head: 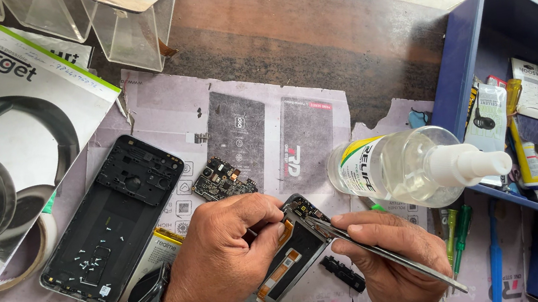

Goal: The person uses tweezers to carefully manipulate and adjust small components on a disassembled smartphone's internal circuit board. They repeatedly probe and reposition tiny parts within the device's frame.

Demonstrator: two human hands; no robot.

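Two hands at bench's near edge: left hand [226, 248] clamped on opened phone [284, 261], right hand [389, 253] pinching tweezers [382, 254]; a slip could scratch exposed parts.

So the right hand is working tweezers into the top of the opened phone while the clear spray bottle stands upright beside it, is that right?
Not quite: the head view shows the spray bottle lying on its side, not upright. The right hand does hold tweezers at the top of the opened phone.

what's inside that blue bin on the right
The blue bin holds small packets, a yellow-capped tube and sachets. The clear pump bottle lying in front covers its lower left corner.
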